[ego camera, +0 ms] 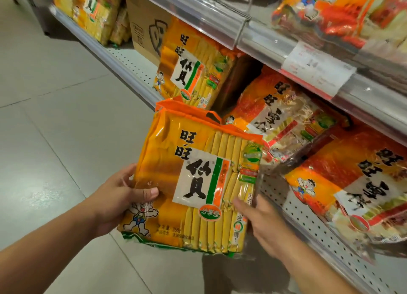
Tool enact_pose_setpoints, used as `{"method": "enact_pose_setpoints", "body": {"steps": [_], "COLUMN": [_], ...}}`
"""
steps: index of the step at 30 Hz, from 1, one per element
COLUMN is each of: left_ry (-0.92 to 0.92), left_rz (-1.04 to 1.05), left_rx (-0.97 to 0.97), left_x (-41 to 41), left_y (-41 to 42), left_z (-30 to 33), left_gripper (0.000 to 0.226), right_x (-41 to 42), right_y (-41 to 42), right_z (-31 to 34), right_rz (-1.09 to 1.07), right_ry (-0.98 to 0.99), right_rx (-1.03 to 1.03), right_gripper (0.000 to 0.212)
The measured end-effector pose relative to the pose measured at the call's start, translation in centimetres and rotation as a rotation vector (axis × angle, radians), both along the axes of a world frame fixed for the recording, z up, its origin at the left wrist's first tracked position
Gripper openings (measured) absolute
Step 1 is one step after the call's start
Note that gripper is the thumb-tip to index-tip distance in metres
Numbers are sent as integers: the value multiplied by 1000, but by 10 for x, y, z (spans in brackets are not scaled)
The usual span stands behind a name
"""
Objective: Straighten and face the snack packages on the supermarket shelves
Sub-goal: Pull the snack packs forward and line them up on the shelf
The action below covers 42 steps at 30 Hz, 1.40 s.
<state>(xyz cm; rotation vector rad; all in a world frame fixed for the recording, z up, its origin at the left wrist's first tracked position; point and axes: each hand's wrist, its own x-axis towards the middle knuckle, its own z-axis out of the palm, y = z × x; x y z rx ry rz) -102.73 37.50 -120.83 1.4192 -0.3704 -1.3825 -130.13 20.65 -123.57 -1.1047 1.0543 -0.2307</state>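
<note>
Both hands, left hand (123,197) and right hand (264,223), grip a yellow pack (193,183) off the shelf (136,69); red packs (279,117) at two o'clock lie askew, so plenty seems left.

1 head-worn camera looked forward and down, close above the hands (187,208), with the shelf (136,67) angled rightward.

Even overhead light, moderately bright. Soft glare patch on floor (47,194). Shelf rail (220,23) and right-hand packs (343,16) smeared by motion blur. Wide-angle bending at edges. Centre pack (198,183) sharp.
</note>
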Motion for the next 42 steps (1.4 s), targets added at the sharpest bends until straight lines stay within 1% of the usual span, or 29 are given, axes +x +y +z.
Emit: {"method": "enact_pose_setpoints", "body": {"steps": [3, 5, 7, 11, 13, 14, 16, 19, 22, 24, 25, 27, 29, 33, 35, 38, 40, 41, 42], "left_ry": [4, -20, -53, -62, -64, -67, -111, -190, -274, -301, -309, -304, -297, -298, -318, -417, -495, -486, -437], "left_rz": [5, 47, 73, 152, 201, 221, 230, 225, 233, 235, 228, 217, 210, 81, 26, -80, -142, -155, -160], "left_rx": [71, 154, 231, 321, 329, 348, 390, 435, 486, 479, 477, 479, 471, 469, 423, 303, 234, 195, 148], "left_x": [9, 16, 23, 44, 58, 66, 87, 128, 169, 196, 210, 236, 264, 335, 377, 436, 469, 485, 499], "left_y": [14, 29, 50, 106, 134, 146, 164, 179, 176, 165, 156, 134, 110, 48, 11, -53, -98, -120, -142], "left_z": [17, 36, 62, 129, 162, 176, 201, 225, 226, 219, 214, 202, 192, 175, 163, 139, 126, 119, 110], "left_gripper": [69, 72, 75, 87, 90, 93, 101, 110, 114, 107, 103, 97, 94, 90, 82, 68, 65, 64, 64], "right_x": [12, 28, 50, 101, 128, 141, 172, 218, 262, 291, 305, 334, 364, 418, 445, 481, 501, 509, 519], "right_y": [24, 33, 44, 72, 89, 98, 112, 125, 122, 111, 102, 77, 53, 8, -14, -52, -77, -90, -103], "right_z": [13, 42, 80, 165, 200, 213, 234, 250, 251, 246, 242, 235, 225, 196, 175, 141, 125, 116, 107], "right_rz": [6, 15, 52, 228, 337, 385, 464, 522, 479, 435, 437, 454, 443, 325, 257, 148, 59, 10, -38], "right_ry": [8, 57, 131, 252, 292, 327, 397, 444, 488, 519, 541, 577, 583, 591, 568, 506, 474, 471, 471], "right_rx": [-22, -39, -34, -40, 6, 27, 41, 93, 165, 221, 215, 181, 195, 222, 144, 2, -96, -152, -212], "right_gripper": [64, 49, 42, 39, 34, 33, 37, 40, 40, 41, 41, 35, 29, 29, 27, 20, 17, 17, 18]}}
